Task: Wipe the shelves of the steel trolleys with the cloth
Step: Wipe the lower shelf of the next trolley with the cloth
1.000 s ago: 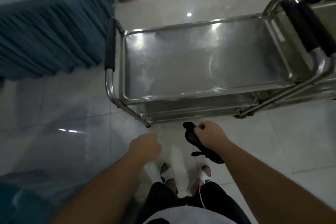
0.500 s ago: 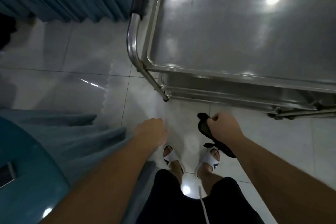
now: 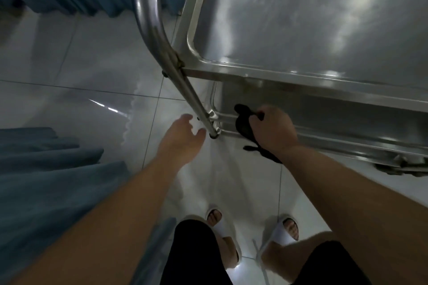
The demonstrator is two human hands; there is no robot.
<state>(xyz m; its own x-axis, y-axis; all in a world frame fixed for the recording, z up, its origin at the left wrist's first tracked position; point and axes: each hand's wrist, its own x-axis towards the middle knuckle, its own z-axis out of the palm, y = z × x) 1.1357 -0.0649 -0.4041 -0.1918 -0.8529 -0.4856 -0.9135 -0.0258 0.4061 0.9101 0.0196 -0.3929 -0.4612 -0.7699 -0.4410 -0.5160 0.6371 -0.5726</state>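
While right hand [image 3: 272,131] clutches black cloth [image 3: 243,122] beside trolley [image 3: 266,76] leg, left hand [image 3: 183,139] spread, holding nothing

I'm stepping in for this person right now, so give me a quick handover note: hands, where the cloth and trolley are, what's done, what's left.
Right hand: grips the dark crumpled cloth, held at the edge of the lower shelf, near its left corner.
Left hand: open, holds nothing, close beside the trolley's steel corner leg; contact unclear.
Shiny steel two-shelf trolley: directly ahead, top shelf bare, with light glare.
Done: cannot tell from the pictures whether any shelf is wiped.
Left: probably wipe the lower shelf, check the top one, then any other trolleys.
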